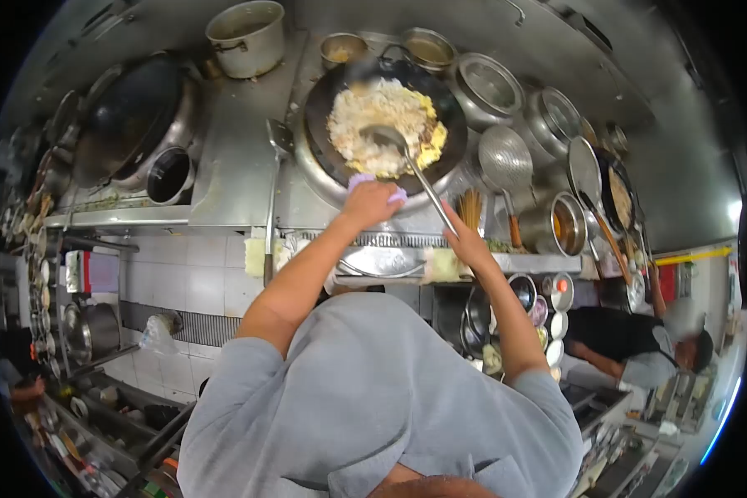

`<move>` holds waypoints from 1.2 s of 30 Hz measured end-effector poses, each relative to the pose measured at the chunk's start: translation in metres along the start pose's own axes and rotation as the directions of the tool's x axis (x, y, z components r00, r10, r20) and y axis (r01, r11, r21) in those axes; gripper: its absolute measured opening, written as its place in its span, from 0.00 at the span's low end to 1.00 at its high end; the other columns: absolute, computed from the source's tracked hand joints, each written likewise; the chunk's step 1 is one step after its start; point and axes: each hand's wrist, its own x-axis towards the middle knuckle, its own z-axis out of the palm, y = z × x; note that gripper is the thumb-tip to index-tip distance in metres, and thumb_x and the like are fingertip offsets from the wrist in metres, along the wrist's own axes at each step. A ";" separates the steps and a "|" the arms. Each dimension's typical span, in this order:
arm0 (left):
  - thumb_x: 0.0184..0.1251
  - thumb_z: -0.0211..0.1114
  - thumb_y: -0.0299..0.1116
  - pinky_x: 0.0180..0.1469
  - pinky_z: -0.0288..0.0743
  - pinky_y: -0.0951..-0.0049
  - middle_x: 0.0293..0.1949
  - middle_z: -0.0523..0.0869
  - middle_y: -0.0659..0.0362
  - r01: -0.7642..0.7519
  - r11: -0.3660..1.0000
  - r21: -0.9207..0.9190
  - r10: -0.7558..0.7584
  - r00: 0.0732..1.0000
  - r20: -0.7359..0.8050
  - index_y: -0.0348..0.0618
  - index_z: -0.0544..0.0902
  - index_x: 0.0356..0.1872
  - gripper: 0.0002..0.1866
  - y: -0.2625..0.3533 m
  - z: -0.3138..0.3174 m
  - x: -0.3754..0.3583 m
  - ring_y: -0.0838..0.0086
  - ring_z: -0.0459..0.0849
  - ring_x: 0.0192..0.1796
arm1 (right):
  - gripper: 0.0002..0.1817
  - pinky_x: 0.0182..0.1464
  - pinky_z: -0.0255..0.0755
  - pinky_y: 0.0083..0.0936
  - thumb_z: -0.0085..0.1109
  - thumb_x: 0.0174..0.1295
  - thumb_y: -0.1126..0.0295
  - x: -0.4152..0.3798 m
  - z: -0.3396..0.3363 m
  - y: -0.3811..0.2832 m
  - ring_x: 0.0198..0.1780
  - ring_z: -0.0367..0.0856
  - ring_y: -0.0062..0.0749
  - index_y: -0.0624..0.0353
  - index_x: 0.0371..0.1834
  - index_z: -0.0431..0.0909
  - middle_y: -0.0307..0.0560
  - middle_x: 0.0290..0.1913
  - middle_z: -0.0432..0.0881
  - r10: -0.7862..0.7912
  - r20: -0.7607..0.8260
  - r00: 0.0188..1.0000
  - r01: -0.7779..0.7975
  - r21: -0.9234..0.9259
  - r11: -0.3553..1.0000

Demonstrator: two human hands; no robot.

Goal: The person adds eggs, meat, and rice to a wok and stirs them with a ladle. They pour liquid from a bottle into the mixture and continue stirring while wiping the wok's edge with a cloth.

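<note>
A black wok (317, 124) sits on the round burner, holding white rice (373, 108) with yellow egg (432, 148) along its right side. My left hand (372, 203) is closed on a purple cloth (361, 180) at the wok's near edge. My right hand (468, 241) grips the handle of a metal ladle (419, 176). The ladle's bowl rests in the rice near the middle of the wok.
A large pot (247, 41) stands at the back left. A long-handled spatula (272, 191) lies left of the wok. To the right are a perforated skimmer (505, 156) and a steel pot (566, 220). Another person (614, 336) is at the far right.
</note>
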 end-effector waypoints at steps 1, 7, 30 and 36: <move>0.65 0.64 0.48 0.46 0.78 0.52 0.35 0.88 0.46 -0.006 1.000 -0.011 0.006 1.000 0.004 0.43 0.85 0.38 0.17 -0.001 0.003 -0.003 0.51 0.87 0.41 | 0.37 0.34 0.80 0.43 0.53 0.70 0.67 0.001 0.001 -0.014 0.32 0.85 0.55 0.30 0.81 0.52 0.71 0.51 0.83 0.022 -0.023 0.999 -0.022 0.006 1.000; 0.67 0.64 0.46 0.44 0.79 0.52 0.31 0.88 0.47 -0.076 0.997 0.013 0.076 0.997 -0.020 0.42 0.85 0.35 0.16 -0.011 -0.005 0.000 0.51 0.87 0.39 | 0.38 0.21 0.75 0.32 0.52 0.72 0.69 0.015 0.029 -0.064 0.21 0.76 0.37 0.37 0.83 0.47 0.54 0.41 0.83 0.364 -0.273 0.891 -0.285 0.289 0.914; 0.65 0.65 0.48 0.35 0.80 0.55 0.25 0.87 0.49 -0.141 0.981 0.135 0.142 0.990 0.004 0.46 0.88 0.30 0.16 0.001 -0.037 -0.021 0.53 0.87 0.29 | 0.29 0.48 0.76 0.47 0.51 0.74 0.57 -0.044 -0.040 -0.060 0.40 0.83 0.60 0.35 0.78 0.61 0.66 0.37 0.83 0.213 0.144 0.966 -0.211 -0.033 0.977; 0.66 0.64 0.43 0.27 0.77 0.56 0.19 0.84 0.52 -0.248 0.948 0.198 0.262 0.964 -0.049 0.48 0.86 0.26 0.13 0.004 -0.030 -0.113 0.59 0.85 0.24 | 0.31 0.37 0.74 0.45 0.55 0.73 0.66 -0.038 0.004 -0.056 0.29 0.81 0.55 0.36 0.79 0.60 0.60 0.28 0.80 0.024 -0.212 0.977 -0.078 -0.249 0.965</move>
